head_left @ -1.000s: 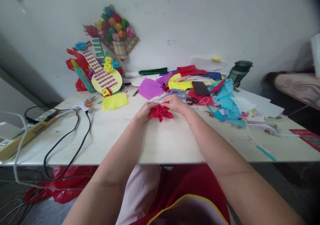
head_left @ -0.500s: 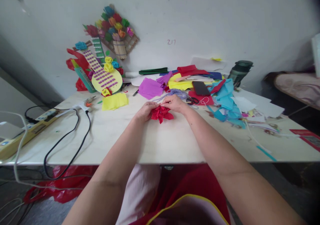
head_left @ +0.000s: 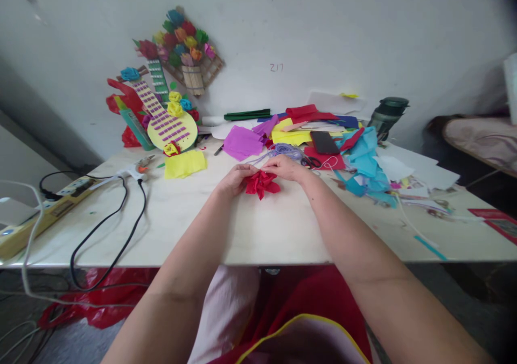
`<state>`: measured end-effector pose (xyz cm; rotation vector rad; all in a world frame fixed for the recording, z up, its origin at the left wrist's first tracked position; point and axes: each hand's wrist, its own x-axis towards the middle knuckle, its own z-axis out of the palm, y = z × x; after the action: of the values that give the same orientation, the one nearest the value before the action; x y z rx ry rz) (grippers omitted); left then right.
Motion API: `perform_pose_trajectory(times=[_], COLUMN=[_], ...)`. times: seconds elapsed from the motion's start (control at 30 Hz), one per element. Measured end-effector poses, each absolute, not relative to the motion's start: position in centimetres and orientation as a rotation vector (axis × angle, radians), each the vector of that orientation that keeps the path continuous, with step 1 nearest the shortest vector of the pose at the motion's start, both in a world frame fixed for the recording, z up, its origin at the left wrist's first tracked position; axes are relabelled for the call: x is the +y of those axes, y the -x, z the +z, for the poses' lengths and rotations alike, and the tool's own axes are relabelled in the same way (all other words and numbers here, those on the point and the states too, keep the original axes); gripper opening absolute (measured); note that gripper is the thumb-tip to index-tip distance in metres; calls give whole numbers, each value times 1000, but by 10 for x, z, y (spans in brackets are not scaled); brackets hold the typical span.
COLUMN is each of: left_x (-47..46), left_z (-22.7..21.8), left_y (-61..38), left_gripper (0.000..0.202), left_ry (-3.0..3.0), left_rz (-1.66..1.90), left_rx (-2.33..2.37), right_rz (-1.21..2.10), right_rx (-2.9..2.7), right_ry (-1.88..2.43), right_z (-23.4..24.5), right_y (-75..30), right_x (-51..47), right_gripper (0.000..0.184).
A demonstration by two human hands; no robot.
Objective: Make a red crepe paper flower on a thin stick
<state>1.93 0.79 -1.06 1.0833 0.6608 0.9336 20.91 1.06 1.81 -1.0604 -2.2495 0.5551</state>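
A red crepe paper flower with pointed petals is held just above the middle of the table. My left hand has its fingers closed on the flower's left side. At the flower's upper edge, the fingers of my right hand are pressed together in a pinch; their exact hold is partly hidden. Just behind my hands lie a bundle of pale purple cord and black-handled scissors.
Purple paper, yellow paper and blue paper strips lie around. A phone and dark bottle stand or lie right. A glue gun and power strip with cables are left. A paper-flower guitar model leans on the wall.
The thin stick end that stuck out past my right hand no longer shows. My right fingers have shifted slightly and are straighter along the flower's upper edge. The flower has turned a little.
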Motion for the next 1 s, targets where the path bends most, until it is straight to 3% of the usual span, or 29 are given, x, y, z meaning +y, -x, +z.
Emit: perform_pose_trajectory(times=[0.73,1.0], left_x=[5,1], left_z=[-1,0], left_y=[-25,-27], left_gripper=[13,12], left_ry=[-1005,-1013], left_rz=[944,975], left_rx=[822,794], right_rz=[327,447], right_rx=[-2208,-2172], right_ry=[1001,978], right_z=[12,7], right_y=[-205,-206], right_x=[15,18], right_gripper=[11,11])
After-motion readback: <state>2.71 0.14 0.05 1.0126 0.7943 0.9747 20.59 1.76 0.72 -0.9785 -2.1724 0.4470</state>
